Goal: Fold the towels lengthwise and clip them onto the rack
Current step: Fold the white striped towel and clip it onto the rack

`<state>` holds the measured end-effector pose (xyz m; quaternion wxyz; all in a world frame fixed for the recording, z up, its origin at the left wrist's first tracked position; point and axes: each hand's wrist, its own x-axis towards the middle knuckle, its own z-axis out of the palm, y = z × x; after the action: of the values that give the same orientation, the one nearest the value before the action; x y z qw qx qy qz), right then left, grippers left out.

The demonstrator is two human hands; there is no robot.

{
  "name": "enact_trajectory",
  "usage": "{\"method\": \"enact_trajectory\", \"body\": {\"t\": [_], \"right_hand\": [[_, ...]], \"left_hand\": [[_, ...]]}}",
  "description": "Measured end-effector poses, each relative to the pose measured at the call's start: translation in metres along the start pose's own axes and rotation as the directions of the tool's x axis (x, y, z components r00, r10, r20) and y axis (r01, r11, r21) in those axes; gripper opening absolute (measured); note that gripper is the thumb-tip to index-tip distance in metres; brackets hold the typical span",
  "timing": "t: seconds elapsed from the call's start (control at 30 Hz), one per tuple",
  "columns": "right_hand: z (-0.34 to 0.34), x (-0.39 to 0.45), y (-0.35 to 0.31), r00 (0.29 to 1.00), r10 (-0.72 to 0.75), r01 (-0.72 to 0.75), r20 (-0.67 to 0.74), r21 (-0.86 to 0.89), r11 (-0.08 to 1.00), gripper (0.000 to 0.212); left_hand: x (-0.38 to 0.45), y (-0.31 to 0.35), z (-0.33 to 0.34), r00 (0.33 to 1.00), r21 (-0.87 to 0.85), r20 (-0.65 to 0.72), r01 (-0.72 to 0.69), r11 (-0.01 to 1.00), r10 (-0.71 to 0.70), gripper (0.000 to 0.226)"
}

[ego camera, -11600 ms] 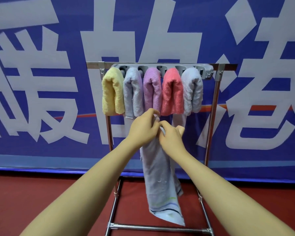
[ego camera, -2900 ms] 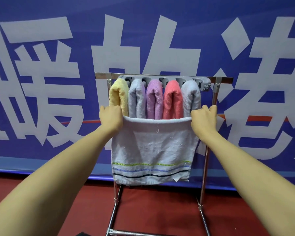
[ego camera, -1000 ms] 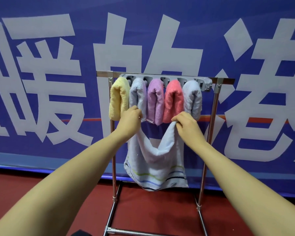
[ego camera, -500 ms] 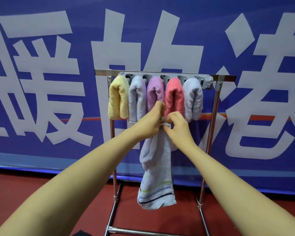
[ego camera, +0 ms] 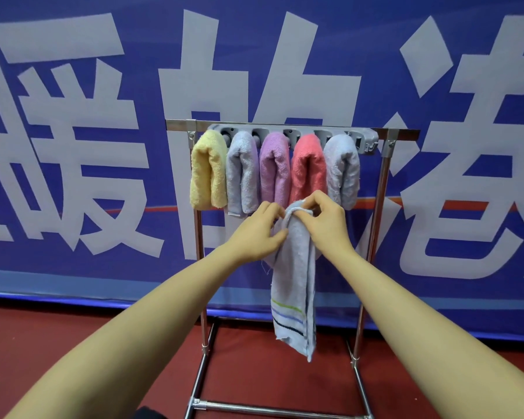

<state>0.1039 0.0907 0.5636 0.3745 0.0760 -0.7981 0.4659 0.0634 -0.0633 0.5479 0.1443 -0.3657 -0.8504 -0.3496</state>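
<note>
Behind, a blue banner with large white characters (ego camera: 73,146) backs the steel towel rack (ego camera: 381,207), where five folded towels hang clipped. In front, a pale blue striped towel (ego camera: 294,282) hangs folded lengthwise, its top pinched by the left hand (ego camera: 257,234) and right hand (ego camera: 324,222).

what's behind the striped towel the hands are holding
Behind the striped towel show the blue banner and the rack. The coral towel's lower edge is covered.
</note>
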Motion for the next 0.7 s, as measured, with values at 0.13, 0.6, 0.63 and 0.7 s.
{"method": "enact_trajectory", "body": {"t": [0.13,0.6,0.63,0.7], "right_hand": [[-0.007,0.006,-0.003,1.000,0.014,-0.014,-0.007,0.077,0.997,0.014],[-0.028,0.008,0.014,0.996,0.086,-0.086,-0.004,0.054,0.995,0.018],[-0.028,0.007,0.016,0.995,0.100,-0.099,0.002,0.049,0.994,0.018],[-0.029,0.007,0.018,0.994,0.113,-0.113,0.015,0.032,0.993,0.016]], "left_hand": [[0.000,-0.013,0.006,0.993,0.164,0.083,0.074,0.984,-0.089,0.028],[-0.004,-0.017,-0.038,0.993,0.544,-0.103,0.104,0.833,-0.057,0.038],[-0.002,-0.016,-0.043,0.997,0.579,-0.072,0.043,0.814,-0.001,0.037],[0.002,-0.017,-0.050,0.992,0.633,-0.010,-0.092,0.769,0.127,0.040]]}}
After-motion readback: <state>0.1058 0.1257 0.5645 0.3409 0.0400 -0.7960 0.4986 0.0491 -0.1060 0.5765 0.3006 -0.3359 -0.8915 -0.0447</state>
